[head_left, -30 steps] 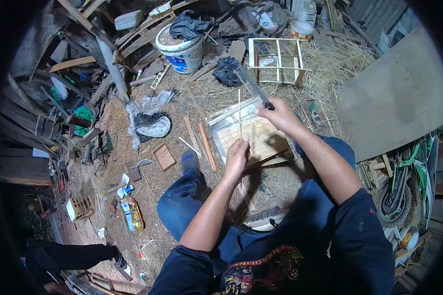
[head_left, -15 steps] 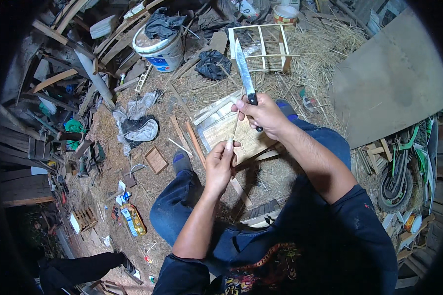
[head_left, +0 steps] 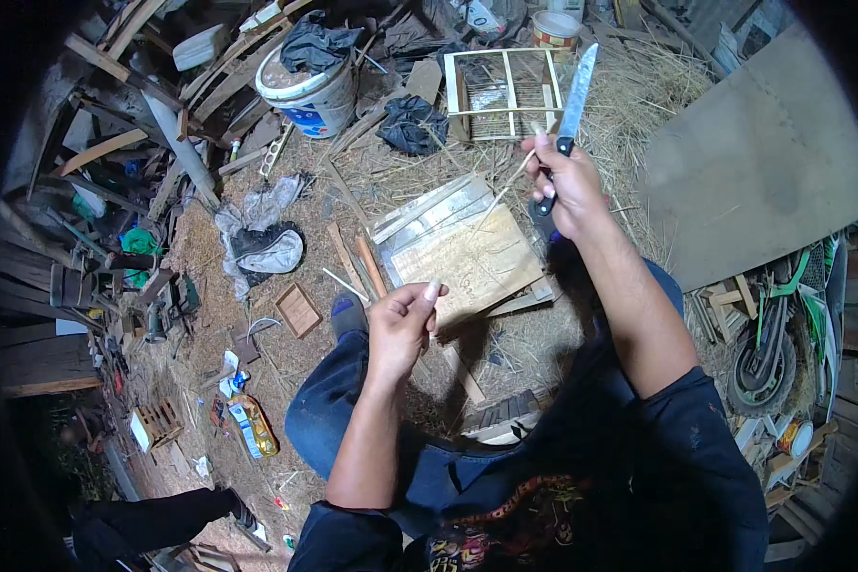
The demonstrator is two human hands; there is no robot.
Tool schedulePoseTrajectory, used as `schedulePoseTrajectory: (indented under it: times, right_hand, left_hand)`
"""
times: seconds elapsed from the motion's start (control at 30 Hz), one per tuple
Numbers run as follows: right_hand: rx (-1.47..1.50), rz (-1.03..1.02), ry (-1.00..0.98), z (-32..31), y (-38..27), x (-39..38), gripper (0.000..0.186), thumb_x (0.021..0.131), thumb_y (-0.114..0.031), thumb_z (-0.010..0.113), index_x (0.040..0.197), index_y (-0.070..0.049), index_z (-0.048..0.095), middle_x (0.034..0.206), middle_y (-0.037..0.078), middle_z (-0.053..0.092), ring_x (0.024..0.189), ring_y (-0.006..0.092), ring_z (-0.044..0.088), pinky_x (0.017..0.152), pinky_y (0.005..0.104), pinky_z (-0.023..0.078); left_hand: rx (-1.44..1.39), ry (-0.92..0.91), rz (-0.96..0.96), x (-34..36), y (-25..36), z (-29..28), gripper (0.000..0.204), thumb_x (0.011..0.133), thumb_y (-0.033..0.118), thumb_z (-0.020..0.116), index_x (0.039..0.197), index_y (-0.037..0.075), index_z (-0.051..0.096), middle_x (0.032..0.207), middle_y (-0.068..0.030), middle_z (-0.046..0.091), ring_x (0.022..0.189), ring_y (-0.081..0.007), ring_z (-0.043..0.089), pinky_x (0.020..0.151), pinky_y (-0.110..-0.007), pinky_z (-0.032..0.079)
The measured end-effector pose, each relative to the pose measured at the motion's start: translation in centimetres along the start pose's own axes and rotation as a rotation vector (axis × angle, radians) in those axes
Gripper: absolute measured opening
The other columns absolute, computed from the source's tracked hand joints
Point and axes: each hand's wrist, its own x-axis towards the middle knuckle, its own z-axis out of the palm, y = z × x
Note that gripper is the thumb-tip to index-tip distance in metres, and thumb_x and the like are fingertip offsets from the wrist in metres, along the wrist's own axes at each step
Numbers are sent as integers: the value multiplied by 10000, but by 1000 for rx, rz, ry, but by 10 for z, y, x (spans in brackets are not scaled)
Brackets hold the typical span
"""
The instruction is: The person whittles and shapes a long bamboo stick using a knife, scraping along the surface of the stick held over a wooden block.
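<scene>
My right hand (head_left: 570,186) is closed round the black handle of a kitchen knife (head_left: 579,91), whose blade points up and away from me. Between that hand's thumb and fingers is also a thin wooden stick (head_left: 508,186), slanting down to the left. Lower and to the left, my left hand (head_left: 400,329) is closed with thumb and forefinger together; whatever it may hold is too small to make out. It is apart from the stick. Under and between my hands lies a pale wooden board (head_left: 472,255) on the ground, with flat strips (head_left: 429,210) along its far side.
A slatted wooden frame (head_left: 507,95) stands ahead, beside a black plastic bag (head_left: 413,125) and a white bucket (head_left: 307,91). A large grey sheet (head_left: 763,157) leans at the right, near a small bike's wheel (head_left: 765,367). Leftward lie a small wooden tray (head_left: 298,311) and a bottle (head_left: 254,426).
My right hand has moved right with the knife and the stick, and the blade now tilts right. The stick has left my left hand, which has shifted slightly left and nearer me.
</scene>
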Motion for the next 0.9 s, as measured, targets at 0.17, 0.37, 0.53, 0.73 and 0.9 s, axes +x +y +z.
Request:
schedulePoseTrajectory:
  times: [0.17,0.37,0.53,0.73,0.9]
  right_hand:
    - [-13,-11,-16,-2,-1,-2,271,1002,-283,599,1013,-14,635,744,9,582,476,37,394,476,226,365]
    - [-64,72,-27,11,7,-10,168,916,-195,717,893,-57,624,673,-13,574,420,29,381,416,201,352]
    - [-63,74,-79,20,15,-25,198,876,-162,762,800,-57,612,639,-1,588,412,31,411,392,188,338]
    - [-94,142,-82,29,32,-42,220,848,-179,799,799,-56,623,608,-5,580,406,36,434,393,196,359]
    - [-84,99,-95,32,47,-43,244,848,-194,801,786,-51,613,587,-3,566,405,42,431,391,198,351]
  left_hand:
    - [-110,283,133,3,-4,-6,213,972,214,665,956,7,711,629,11,589,454,-28,451,414,-199,337]
    - [-410,400,279,10,-2,-20,239,985,255,645,854,56,631,644,-4,592,454,-56,468,415,-219,392]
    - [-586,541,329,19,-1,-28,214,973,244,662,850,78,610,687,-35,637,503,-87,555,476,-226,460]
    - [-622,549,324,27,-4,-32,208,951,245,695,840,91,611,724,-45,659,547,-111,598,524,-228,487]
    - [-559,519,276,26,-5,-18,217,949,241,699,848,65,623,739,-56,659,555,-109,598,530,-251,503]
